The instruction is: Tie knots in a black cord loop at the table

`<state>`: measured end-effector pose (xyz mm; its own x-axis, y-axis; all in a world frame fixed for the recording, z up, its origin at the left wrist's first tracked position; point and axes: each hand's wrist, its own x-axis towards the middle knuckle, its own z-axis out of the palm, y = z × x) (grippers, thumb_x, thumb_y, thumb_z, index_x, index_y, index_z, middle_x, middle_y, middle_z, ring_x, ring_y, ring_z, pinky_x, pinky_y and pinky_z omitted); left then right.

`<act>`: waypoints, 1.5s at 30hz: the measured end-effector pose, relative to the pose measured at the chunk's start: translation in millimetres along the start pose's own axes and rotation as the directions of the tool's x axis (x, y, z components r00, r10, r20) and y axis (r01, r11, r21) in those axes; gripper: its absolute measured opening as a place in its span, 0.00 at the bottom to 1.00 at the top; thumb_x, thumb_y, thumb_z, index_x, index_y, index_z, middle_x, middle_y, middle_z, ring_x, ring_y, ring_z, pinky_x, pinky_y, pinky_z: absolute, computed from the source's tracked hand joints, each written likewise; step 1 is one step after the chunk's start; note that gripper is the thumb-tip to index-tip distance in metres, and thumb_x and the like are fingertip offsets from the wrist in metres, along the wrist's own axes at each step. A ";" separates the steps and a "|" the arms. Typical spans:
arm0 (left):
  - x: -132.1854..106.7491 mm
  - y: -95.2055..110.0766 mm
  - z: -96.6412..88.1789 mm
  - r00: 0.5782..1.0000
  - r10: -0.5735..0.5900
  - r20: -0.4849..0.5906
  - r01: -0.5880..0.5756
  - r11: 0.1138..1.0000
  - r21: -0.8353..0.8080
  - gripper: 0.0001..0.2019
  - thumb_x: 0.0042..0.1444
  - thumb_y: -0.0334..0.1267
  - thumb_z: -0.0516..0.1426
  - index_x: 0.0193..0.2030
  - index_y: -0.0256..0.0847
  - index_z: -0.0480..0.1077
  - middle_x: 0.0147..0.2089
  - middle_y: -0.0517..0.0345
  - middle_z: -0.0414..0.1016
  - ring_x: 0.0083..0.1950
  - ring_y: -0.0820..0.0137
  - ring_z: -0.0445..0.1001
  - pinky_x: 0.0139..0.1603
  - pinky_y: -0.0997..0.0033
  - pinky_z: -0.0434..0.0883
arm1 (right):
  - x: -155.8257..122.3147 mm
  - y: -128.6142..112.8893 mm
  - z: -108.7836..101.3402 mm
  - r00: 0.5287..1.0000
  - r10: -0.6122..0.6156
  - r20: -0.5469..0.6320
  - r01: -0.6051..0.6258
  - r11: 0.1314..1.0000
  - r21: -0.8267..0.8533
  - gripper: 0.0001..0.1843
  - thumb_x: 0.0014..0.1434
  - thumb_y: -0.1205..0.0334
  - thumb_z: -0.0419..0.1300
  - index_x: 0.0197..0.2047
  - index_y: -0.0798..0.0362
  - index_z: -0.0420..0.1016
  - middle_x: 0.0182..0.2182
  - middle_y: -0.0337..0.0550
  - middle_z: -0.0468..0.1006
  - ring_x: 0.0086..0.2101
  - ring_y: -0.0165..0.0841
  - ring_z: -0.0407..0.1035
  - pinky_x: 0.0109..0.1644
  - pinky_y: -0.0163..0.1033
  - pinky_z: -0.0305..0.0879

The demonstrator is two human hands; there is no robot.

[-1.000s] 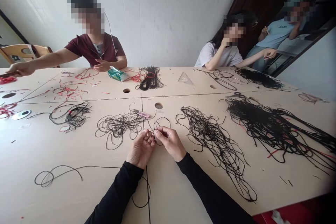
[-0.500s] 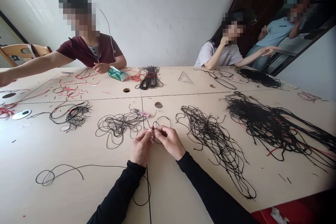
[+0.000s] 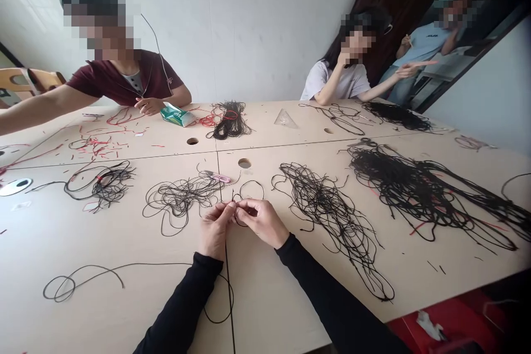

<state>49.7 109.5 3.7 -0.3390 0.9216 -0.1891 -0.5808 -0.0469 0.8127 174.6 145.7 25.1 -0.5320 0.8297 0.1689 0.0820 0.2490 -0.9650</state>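
My left hand (image 3: pixel 215 229) and my right hand (image 3: pixel 263 223) meet near the table's near edge, their fingertips pinching a thin black cord (image 3: pixel 251 191). The cord forms a small loop beyond my fingers, and a length of it runs down past my left wrist. A loose tangle of black cord (image 3: pixel 180 197) lies just beyond my left hand. A larger tangle (image 3: pixel 323 215) lies to the right of my right hand. Small pink-handled snips (image 3: pixel 219 178) rest on the cord near the table's seam.
The pale wooden table (image 3: pixel 269 298) has round holes and holds several more heaps of black and red cord. A loose black cord (image 3: pixel 83 282) lies at lower left. A person (image 3: pixel 124 80) reaches left across the far side; two others (image 3: pixel 340 83) (image 3: pixel 423 47) stand or sit beyond.
My hands have drawn closer together on the cord. The whole view has swung slightly, and the person at far left has reached farther out of frame.
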 end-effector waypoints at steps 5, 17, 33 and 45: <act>-3.5 5.1 3.9 1.000 0.004 -0.003 -0.004 1.000 -0.007 0.12 0.39 0.38 0.70 0.27 0.35 0.74 0.29 0.58 0.75 0.30 0.75 0.71 0.33 0.75 0.69 | -0.1 0.6 -3.1 0.998 -0.051 -0.044 0.046 0.994 -0.100 0.14 0.62 0.56 0.55 0.35 0.55 0.76 0.29 0.42 0.76 0.30 0.32 0.69 0.35 0.35 0.66; -4.0 6.1 3.8 0.999 0.019 0.042 -0.019 1.000 -0.009 0.12 0.44 0.39 0.68 0.28 0.35 0.71 0.27 0.60 0.72 0.26 0.76 0.69 0.31 0.74 0.69 | -1.6 -1.8 -7.7 0.996 -0.056 -0.077 0.041 0.981 -0.187 0.11 0.60 0.61 0.54 0.27 0.54 0.70 0.24 0.38 0.73 0.24 0.29 0.64 0.30 0.34 0.61; -8.4 8.5 6.7 0.981 -0.095 0.170 0.062 0.980 0.190 0.15 0.44 0.42 0.67 0.30 0.34 0.70 0.27 0.55 0.75 0.25 0.72 0.73 0.30 0.70 0.72 | 2.9 -2.7 -16.8 0.977 -0.132 -0.168 0.092 0.970 -0.227 0.10 0.63 0.59 0.54 0.32 0.53 0.71 0.34 0.42 0.73 0.34 0.32 0.64 0.41 0.37 0.61; -17.6 3.4 10.0 0.971 0.054 0.235 -0.164 0.863 0.478 0.13 0.50 0.43 0.63 0.24 0.38 0.67 0.18 0.60 0.69 0.19 0.75 0.64 0.21 0.76 0.60 | -0.1 -4.0 -16.4 0.961 -0.265 -0.080 0.191 0.845 -0.499 0.08 0.59 0.57 0.61 0.35 0.51 0.77 0.33 0.45 0.71 0.39 0.38 0.65 0.47 0.46 0.64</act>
<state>61.1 97.0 15.3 -0.1870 0.9823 -0.0102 -0.0922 -0.0073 0.9957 188.1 152.8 32.2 -0.4656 0.7713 0.4339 0.3879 0.6185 -0.6833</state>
